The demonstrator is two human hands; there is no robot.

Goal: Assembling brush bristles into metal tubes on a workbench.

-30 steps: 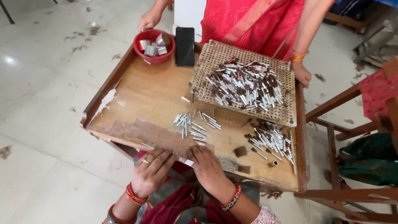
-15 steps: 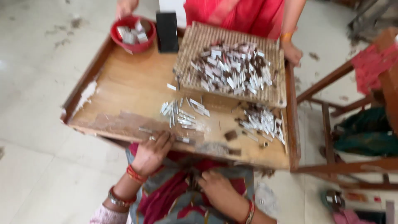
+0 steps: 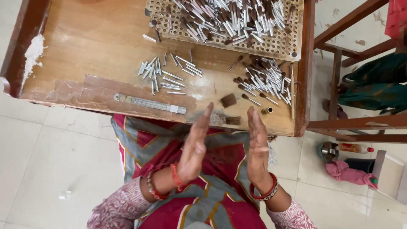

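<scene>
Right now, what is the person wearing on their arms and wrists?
Left hand: red and metallic bangles at the wrist. Right hand: red bangles. Both arms have pink patterned sleeves. No gloves.

White box [image 3: 390,176] at right edge, on floor, beside pink cloth [image 3: 349,174]

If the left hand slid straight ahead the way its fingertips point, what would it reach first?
Probably the small dark brown bristle tuft lying on the wooden tray table, just beyond the fingertips of the left hand. The hand is held flat and empty, seemingly above the table edge, so its height is uncertain.
</scene>
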